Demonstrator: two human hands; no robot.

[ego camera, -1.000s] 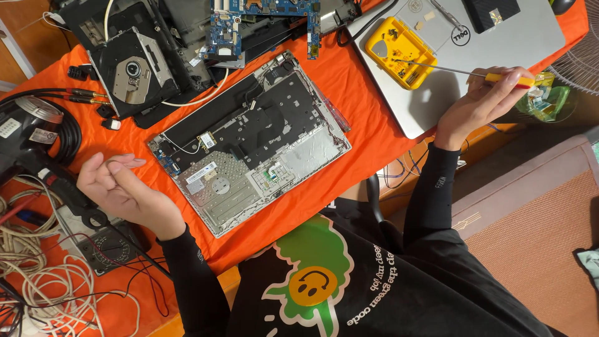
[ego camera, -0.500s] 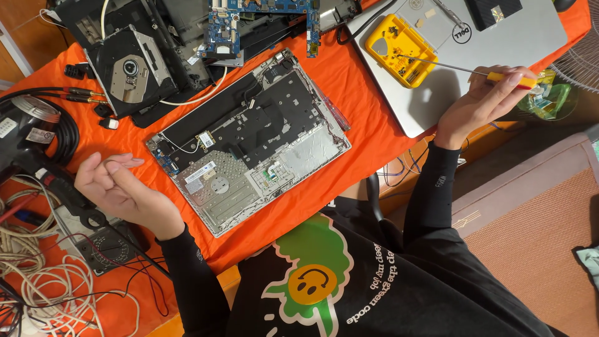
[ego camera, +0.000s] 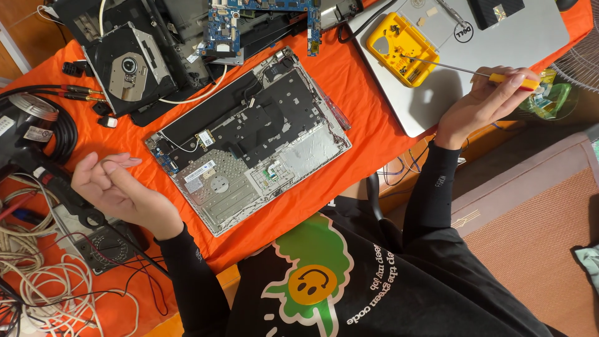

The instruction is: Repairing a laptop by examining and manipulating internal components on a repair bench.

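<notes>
The yellow-handled screwdriver [ego camera: 499, 76] lies in the right hand [ego camera: 480, 106], fingers closed round its handle, its thin shaft reaching left so the tip sits at the yellow parts tray [ego camera: 399, 48] on the closed silver laptop [ego camera: 530, 43]; this looks like the step of dropping off or picking up a small screw at the tray. The opened laptop base [ego camera: 249, 140] rests on the orange cloth [ego camera: 368, 125] of the table, between both hands; the left hand [ego camera: 115, 187] hovers beside it over cables, grip loosely curled, seemingly empty. The next move likely calls for carrying the tip steadily back to the base. Against the earlier frame, the left hand has drifted slightly; the right has barely moved.
</notes>
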